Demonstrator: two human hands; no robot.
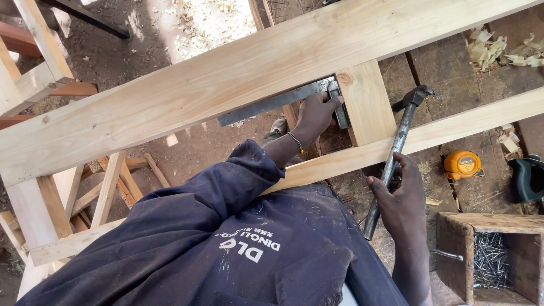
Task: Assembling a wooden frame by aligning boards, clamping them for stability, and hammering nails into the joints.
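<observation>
Dark steel try square (276, 102) is pinned against pale pine crosspiece (367, 102) by left hand (315, 116); stiff, flat. Metal-shafted claw hammer (396, 146), head-heavy, is gripped mid-shaft by right hand (401, 198), fingers (409, 170) closed.

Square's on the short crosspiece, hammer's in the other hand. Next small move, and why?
Probably tap the short crosspiece with the hammer. The left hand presses the square against the wide plank and crosspiece; the right hand holds the hammer beside it.

Sunlight is falling on the wood shavings (209, 20) littering the dirt floor (481, 85) far ahead of me. A wooden box of nails (490, 255) is sitting near right, and timber trestles (107, 187) are standing left.
</observation>
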